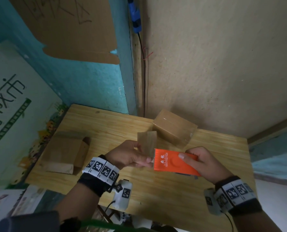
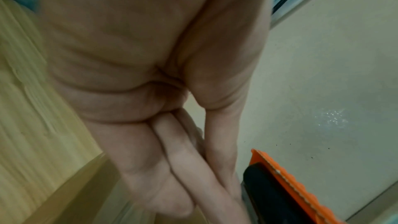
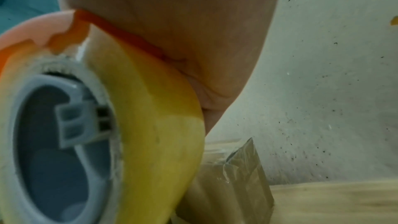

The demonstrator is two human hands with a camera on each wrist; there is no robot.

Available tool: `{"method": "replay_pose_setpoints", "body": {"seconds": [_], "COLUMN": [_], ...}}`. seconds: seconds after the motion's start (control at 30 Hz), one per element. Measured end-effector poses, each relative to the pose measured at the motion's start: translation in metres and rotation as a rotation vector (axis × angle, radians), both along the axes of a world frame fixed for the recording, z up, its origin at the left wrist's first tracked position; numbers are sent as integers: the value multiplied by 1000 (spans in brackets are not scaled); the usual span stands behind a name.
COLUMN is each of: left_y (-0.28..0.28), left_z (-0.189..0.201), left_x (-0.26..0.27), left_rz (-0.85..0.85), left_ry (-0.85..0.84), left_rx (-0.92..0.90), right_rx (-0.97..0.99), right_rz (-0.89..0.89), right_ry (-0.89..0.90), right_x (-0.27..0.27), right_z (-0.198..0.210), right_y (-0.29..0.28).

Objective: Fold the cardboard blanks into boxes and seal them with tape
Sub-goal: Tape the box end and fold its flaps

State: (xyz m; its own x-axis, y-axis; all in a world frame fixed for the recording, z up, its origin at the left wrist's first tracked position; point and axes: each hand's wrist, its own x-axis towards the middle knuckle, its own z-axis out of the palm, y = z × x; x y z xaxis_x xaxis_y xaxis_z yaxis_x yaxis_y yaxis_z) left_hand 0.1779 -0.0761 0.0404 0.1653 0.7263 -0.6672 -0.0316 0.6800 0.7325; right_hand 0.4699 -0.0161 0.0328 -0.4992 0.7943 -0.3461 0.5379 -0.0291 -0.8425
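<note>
My right hand [image 1: 195, 159] grips an orange tape dispenser [image 1: 173, 162] above the wooden table [image 1: 139, 186]. Its yellowish tape roll [image 3: 150, 125] fills the right wrist view. My left hand [image 1: 132, 156] pinches a pulled-out strip of brown tape [image 1: 147, 142] just left of the dispenser's serrated edge [image 2: 286, 181]. A taped-up cardboard box [image 1: 174, 128] sits at the back of the table, beyond both hands. An open, partly folded cardboard box [image 1: 67, 153] lies at the table's left side.
A teal wall with a pinned cardboard sheet [image 1: 69, 25] rises behind the table on the left, a beige wall on the right. A black cable [image 1: 143, 77] runs down the corner. A printed carton [image 1: 10, 106] stands at the table's left edge.
</note>
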Motion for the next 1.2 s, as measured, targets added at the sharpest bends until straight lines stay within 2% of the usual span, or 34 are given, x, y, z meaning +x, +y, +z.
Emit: {"method": "replay_pose_setpoints", "body": {"seconds": [0.17, 0.27, 0.37, 0.53, 0.93, 1.1, 1.2], "left_y": [0, -7, -11, -17, -29, -25, -26], "left_z": [-3, -10, -18, -29, -48, -72, -99], "left_x": [-34, -53, -52, -45, -34, -32, -35], "left_rz": [103, 169, 190, 250, 159, 161, 193], "left_ry": [65, 39, 23, 100, 174, 196, 327], "left_rx": [-88, -124, -128, -109, -202, -242, -263], "right_rx": [49, 64, 52, -5, 62, 58, 89], "right_rz": [-49, -66, -30, 22, 153, 169, 192], "right_ry": [-44, -103, -136, -174, -363, -370, -433], "right_x": [19, 28, 25, 21, 14, 14, 11], "right_z": [2, 3, -3, -12, -39, -52, -58], "right_y": [8, 13, 16, 22, 39, 39, 38]}}
